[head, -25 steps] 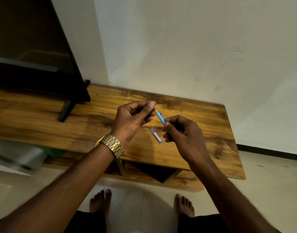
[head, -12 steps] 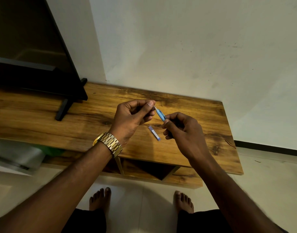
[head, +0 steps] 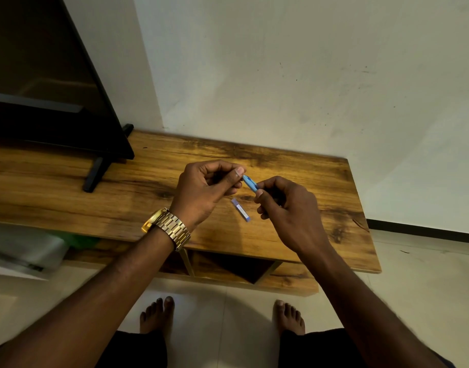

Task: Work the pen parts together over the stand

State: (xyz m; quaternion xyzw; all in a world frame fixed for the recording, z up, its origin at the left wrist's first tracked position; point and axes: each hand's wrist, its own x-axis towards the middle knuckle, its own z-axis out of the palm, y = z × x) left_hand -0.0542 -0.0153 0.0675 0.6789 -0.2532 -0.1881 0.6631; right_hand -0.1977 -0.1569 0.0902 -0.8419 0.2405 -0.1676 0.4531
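Two hands pinch a small blue tube (head: 250,183) between them above a wooden surface (head: 294,160).

The blue tube slants between the two hands, held in the air over the surface. The left hand (head: 204,193) has its grip clamped on the upper end, thumb and fingertips pinching it; the right hand (head: 286,208) pinches the lower end, its fingers curled round it. Below them a small pale strip (head: 240,209) lies flat on the surface, apart from both hands. A gold watch (head: 169,227) sits on the left wrist. A dark television (head: 42,88) stands on the surface's left part, against the white wall (head: 307,75). Bare feet (head: 157,314) stand on the tiled floor.
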